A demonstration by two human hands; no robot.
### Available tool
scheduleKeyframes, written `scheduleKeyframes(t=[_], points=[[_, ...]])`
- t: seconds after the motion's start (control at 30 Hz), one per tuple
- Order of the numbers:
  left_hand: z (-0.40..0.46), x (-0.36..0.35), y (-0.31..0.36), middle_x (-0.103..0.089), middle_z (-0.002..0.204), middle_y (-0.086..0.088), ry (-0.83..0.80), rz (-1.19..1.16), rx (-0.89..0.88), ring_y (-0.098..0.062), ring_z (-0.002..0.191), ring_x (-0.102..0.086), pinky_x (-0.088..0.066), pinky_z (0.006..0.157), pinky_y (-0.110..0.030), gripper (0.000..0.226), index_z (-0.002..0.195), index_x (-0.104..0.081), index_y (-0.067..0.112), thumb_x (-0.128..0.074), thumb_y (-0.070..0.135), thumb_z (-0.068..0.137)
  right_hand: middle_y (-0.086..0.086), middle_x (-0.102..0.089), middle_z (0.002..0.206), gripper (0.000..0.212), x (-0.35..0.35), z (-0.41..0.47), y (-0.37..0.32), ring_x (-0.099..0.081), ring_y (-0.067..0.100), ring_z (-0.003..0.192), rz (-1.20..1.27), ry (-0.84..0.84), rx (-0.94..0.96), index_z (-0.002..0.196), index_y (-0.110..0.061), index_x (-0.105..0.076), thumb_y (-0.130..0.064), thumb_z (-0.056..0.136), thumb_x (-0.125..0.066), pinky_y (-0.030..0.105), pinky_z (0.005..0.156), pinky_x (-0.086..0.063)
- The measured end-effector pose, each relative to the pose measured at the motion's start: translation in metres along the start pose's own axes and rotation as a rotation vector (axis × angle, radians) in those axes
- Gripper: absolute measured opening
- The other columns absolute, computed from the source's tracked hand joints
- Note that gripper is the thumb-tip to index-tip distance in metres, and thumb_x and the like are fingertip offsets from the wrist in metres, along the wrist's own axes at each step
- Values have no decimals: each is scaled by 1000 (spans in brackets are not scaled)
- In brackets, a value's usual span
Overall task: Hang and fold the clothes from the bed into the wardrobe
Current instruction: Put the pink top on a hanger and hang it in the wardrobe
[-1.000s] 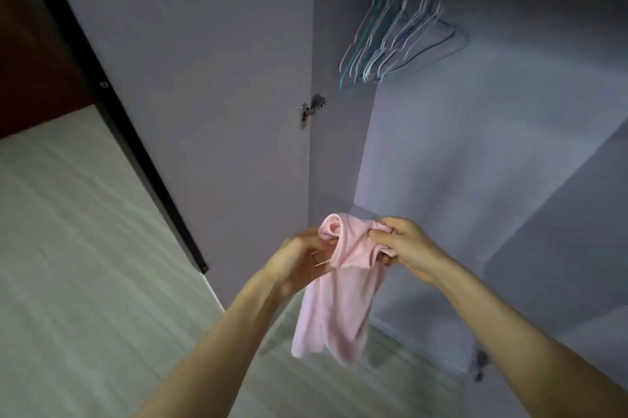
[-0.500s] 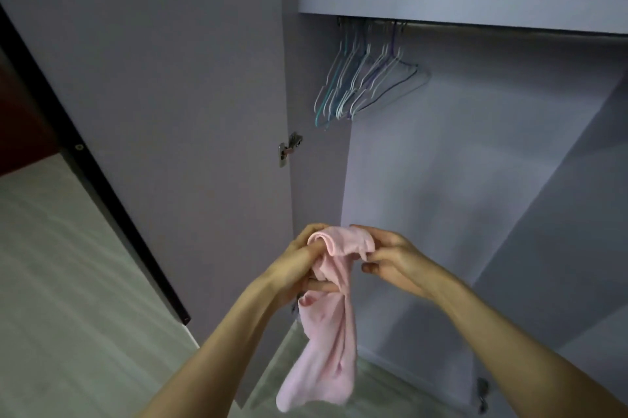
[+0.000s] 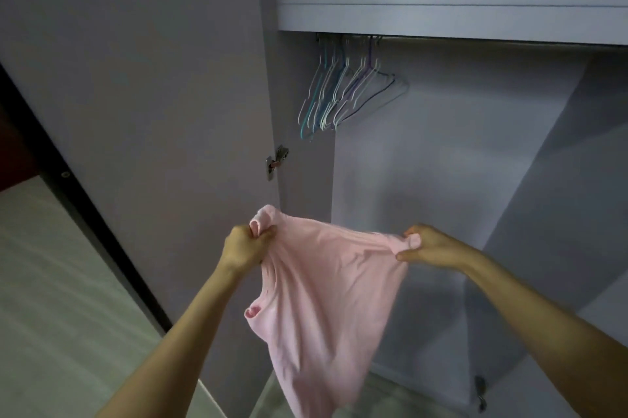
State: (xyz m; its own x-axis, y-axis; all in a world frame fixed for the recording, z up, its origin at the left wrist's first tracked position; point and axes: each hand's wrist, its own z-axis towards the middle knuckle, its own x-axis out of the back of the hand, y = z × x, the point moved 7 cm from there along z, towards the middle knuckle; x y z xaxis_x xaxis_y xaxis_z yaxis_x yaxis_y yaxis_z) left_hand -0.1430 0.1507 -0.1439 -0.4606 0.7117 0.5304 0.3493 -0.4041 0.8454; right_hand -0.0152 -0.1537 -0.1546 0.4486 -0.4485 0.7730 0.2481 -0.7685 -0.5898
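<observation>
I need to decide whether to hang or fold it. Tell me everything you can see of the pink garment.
The pink garment is pale, soft-looking knit cloth, plain and unpatterned. It is held up in front of the open wardrobe, its top edge stretched between the left hand, which grips a bunched corner, and the right hand, which pinches the other. The rest hangs loose and creased, narrowing downward. Its type is unclear.

left hand [image 3: 243, 247]: bare, nothing worn on the fingers in view | right hand [image 3: 431, 247]: bare as well | forearms: both uncovered right down to the frame's lower edge, no sleeve showing on either
</observation>
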Motion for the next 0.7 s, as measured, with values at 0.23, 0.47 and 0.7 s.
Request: scheduleKeyframes(t=[0.23,0.47,0.7], points=[[10,12,53,-56,66,-4,133,-234,-246,-18,66,-49,-41,64,-33,32,76,-61,6,-51,29,96,20,-54,105,19,42,-5,-19,-49,32,105,-133,637,136,86,-3,-66,-16,94,-54,32,86,-37],[46,-8,90,-30,51,9,81,-277,-287,-3,45,-28,-26,43,-17,45,56,-33,18,-55,26,95,13,-54,74,34,30,61,-21,-52,29,74,37,422,-31,60,-15,-47,-16,94,-45,33,66,-38],[97,-23,114,-36,56,5,189,-340,-255,-3,46,-32,-29,41,-12,41,58,-40,17,-56,27,94,24,-63,116,29,48,166,-31,-59,34,109,524,411,14,116,5,-61,3,89,-51,42,100,-43]])
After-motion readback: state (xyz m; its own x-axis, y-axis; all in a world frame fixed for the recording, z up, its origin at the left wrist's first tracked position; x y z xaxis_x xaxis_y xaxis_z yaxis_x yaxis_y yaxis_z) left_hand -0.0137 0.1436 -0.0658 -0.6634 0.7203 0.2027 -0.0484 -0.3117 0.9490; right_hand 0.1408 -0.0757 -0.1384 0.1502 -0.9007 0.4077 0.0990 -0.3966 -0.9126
